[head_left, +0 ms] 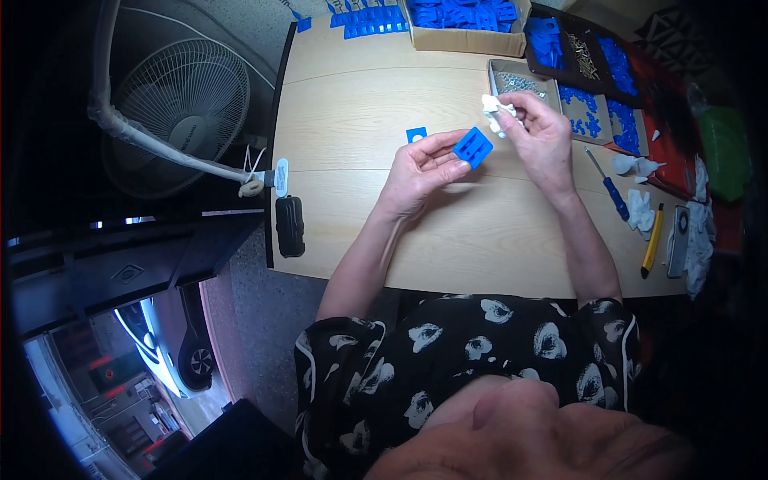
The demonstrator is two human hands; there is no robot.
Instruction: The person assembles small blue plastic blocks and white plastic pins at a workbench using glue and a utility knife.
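While a cardboard box [468, 36] of blue parts sits at the table's [360, 216] far edge, the left hand [420, 170] pinches a blue plastic piece [473, 147] above the tabletop, fingers curled. Just beside it, the right hand [540, 132] grips a crumpled white cloth [496, 114].

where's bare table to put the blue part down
Bare wood lies left of the left hand, out to the table edge, and in front between the forearms. Crowded on the right: screwdriver, knife, rags, trays.
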